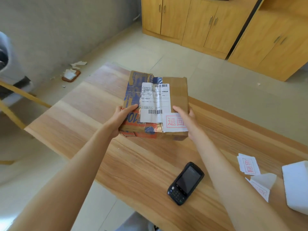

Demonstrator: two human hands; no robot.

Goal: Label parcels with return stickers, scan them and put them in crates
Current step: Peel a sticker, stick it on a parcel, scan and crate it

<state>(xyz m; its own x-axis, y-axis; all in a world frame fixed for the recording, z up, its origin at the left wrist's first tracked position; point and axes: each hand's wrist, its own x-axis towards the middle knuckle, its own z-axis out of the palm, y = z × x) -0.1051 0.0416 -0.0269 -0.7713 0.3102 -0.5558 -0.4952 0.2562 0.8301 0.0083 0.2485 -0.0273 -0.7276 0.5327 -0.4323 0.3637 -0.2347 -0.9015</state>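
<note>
A brown cardboard parcel (pixel 176 90) with blue and orange print carries a white shipping label (pixel 155 102) and a white return sticker with red characters (pixel 175 123) at its near right corner. My left hand (pixel 122 117) grips the parcel's near left edge, thumb on top. My right hand (pixel 188 120) grips the near right edge, thumb lying by the return sticker. Both hands hold the parcel above the wooden table (pixel 133 164). A black handheld scanner (pixel 185 183) lies on the table, near and to the right.
Loose return stickers (pixel 249 164) and a white parcel (pixel 296 184) lie at the table's right end. Yellow wooden cabinets (pixel 200 22) stand beyond on the tiled floor. Paper scraps (pixel 70 75) lie on the floor at left, near a wooden frame (pixel 20 94).
</note>
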